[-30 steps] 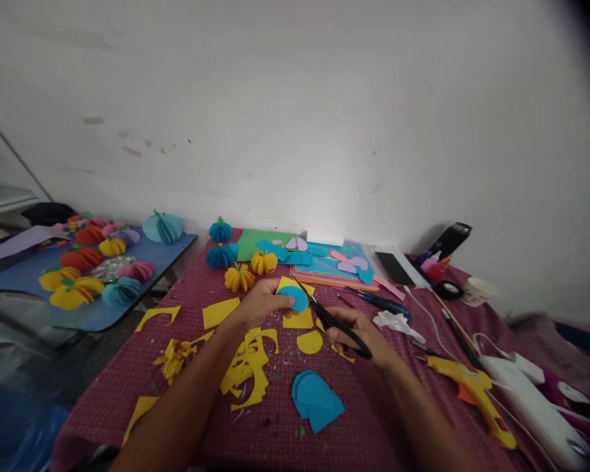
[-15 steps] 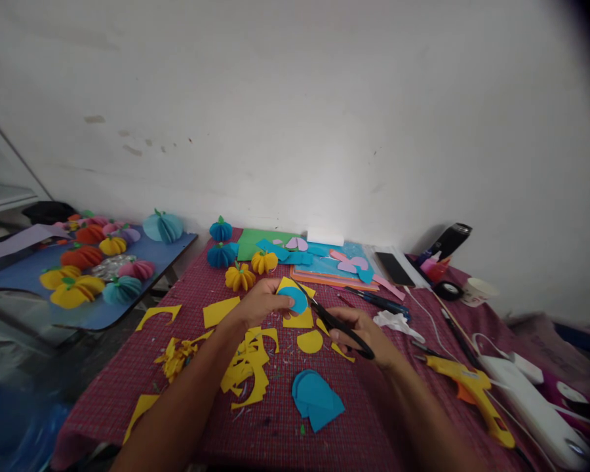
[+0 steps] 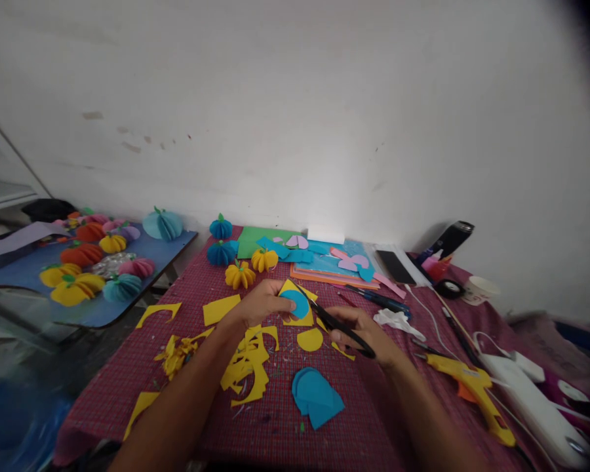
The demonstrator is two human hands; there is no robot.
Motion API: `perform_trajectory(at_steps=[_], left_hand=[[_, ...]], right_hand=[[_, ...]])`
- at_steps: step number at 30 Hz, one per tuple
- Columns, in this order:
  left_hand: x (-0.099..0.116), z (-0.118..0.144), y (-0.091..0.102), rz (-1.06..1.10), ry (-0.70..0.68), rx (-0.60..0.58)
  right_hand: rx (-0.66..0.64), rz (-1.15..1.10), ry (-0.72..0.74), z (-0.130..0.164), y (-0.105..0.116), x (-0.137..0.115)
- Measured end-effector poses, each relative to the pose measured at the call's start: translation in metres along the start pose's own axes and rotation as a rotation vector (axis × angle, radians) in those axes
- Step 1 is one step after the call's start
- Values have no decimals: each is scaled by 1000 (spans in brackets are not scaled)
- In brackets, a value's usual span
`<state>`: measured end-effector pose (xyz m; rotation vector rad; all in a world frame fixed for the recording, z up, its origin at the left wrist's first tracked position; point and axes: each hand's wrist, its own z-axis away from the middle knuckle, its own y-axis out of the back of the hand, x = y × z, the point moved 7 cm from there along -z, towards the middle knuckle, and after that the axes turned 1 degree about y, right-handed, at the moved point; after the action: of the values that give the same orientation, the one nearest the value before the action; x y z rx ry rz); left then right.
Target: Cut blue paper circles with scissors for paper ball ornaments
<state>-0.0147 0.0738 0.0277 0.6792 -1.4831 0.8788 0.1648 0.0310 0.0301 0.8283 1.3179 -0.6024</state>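
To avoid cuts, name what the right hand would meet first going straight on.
The right hand, scissors leading, would likely meet the yellow paper in the left hand first, though depth is unclear.

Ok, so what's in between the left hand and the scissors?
In the head view, a blue circle over yellow paper sits between the left hand and the scissors.

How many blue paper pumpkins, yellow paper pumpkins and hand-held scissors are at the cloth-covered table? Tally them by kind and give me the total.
Blue paper pumpkins: 2
Yellow paper pumpkins: 2
Hand-held scissors: 1
Total: 5
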Motion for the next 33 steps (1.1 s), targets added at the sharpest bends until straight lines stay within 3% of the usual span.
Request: perform_trajectory(at_steps=[20,33], left_hand=[[4,3,-2,5,45,-1],[-10,-2,-3,14,58,-74]], right_hand=[[-30,-11,-6,2,1,4],[-48,-2,0,-2,1,5]])
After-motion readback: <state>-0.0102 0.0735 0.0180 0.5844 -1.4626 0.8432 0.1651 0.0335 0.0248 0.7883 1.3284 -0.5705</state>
